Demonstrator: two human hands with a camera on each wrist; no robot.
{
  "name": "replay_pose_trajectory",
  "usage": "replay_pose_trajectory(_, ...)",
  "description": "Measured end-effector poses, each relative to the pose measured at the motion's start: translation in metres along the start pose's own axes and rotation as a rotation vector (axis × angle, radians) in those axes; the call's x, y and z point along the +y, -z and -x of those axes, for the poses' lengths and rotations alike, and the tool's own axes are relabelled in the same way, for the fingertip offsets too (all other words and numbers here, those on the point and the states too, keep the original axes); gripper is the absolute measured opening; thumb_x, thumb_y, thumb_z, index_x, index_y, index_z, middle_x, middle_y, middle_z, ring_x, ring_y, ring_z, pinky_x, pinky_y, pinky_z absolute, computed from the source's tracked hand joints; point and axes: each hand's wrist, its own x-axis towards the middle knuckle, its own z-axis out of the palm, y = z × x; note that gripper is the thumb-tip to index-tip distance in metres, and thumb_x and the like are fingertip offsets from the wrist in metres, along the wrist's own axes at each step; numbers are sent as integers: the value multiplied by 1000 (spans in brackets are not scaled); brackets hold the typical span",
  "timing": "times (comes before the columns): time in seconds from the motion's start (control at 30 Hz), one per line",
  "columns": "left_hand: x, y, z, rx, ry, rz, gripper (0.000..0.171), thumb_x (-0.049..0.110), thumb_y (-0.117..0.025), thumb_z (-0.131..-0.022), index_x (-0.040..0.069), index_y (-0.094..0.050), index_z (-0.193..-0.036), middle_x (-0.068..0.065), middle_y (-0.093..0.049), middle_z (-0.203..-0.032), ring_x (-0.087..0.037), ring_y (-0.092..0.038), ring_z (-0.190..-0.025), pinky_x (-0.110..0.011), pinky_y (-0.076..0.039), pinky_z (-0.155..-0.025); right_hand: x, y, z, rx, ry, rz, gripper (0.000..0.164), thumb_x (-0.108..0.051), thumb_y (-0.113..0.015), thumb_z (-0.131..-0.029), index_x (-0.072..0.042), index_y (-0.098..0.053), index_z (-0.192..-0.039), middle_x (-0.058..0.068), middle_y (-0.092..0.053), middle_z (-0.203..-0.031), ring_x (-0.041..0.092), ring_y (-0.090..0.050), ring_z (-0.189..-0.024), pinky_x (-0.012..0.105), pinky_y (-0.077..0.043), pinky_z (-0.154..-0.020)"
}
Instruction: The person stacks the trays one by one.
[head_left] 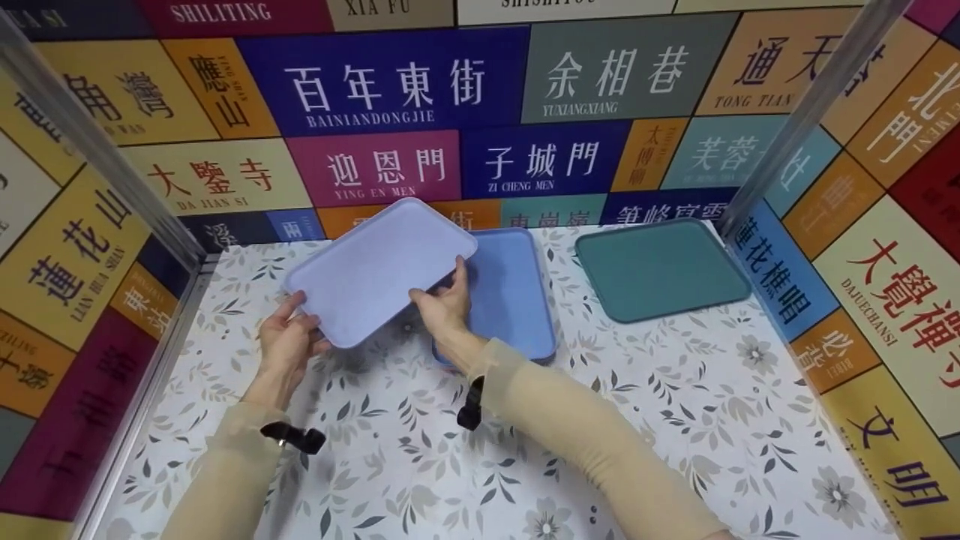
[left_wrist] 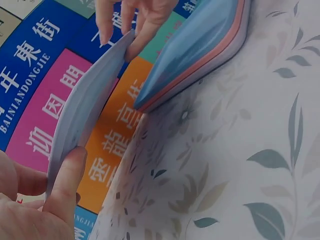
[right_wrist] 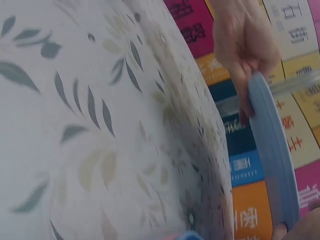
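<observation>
Left grip and right grip pinch the lilac tray, tilted above the counter. Swinging it right could knock the blue tray; their gap is hard to judge.

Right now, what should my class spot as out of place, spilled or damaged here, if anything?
Nothing looks spilled or damaged. The green tray, at the far right of the table, seems slightly askew, not quite square with the table's edges. The lavender tray is tilted, but the left hand and right hand hold it.
</observation>
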Motion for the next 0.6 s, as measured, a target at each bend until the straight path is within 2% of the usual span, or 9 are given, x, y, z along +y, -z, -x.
replay_pose_trajectory(0.1,-1,-5,3,10,-12,-3,79,-5,-54,-106,13,-29,-179,-13,-75,-124,-9,-78,-68,-21,-62,-53,2,-4,11,-32,-14,-14,113,0,-84,-89,-25,-22,-181,24,-70,-125,19,-65,-89,31,-63,-79)
replay_pose_trajectory(0.17,-1,-8,4,21,-22,-1,78,-5,-53,-106,13,-29,-179,-16,-74,-129,-9,-78,-68,-22,-61,-52,1,-6,15,-52,-25,-53,111,3,-81,-92,-24,-22,-181,26,-71,-124,19,-69,-86,35,-68,-81)
replay_pose_trajectory(0.3,-3,-13,7,48,-28,-13,78,-5,-54,-105,13,-33,-178,-13,-75,-125,-10,-76,-64,-23,-61,-51,2,-6,18,-48,-29,-127,101,9,-74,-96,-23,-27,-180,29,-58,-153,23,-74,-88,51,-71,-94)
replay_pose_trajectory(0.37,-5,-15,8,54,-25,-21,79,-5,-54,-104,13,-34,-178,-14,-74,-127,-9,-76,-63,-23,-62,-52,3,-5,18,-30,-24,-130,98,10,-73,-97,-22,-30,-179,28,-49,-165,23,-73,-89,53,-71,-96)
replay_pose_trajectory(0.43,-6,-17,9,49,-24,-19,80,-6,-54,-103,13,-33,-178,-19,-70,-137,-9,-76,-65,-23,-61,-52,3,-3,17,-16,-28,-123,97,10,-72,-97,-24,-33,-178,25,-44,-171,23,-72,-89,50,-71,-95)
replay_pose_trajectory(0.6,-10,-20,11,16,-11,-1,81,-5,-53,-104,14,-29,-179,-30,-56,-163,-8,-78,-74,-21,-62,-54,4,2,13,-3,-53,-139,99,14,-70,-93,-27,-37,-176,21,-41,-174,18,-67,-83,46,-72,-90)
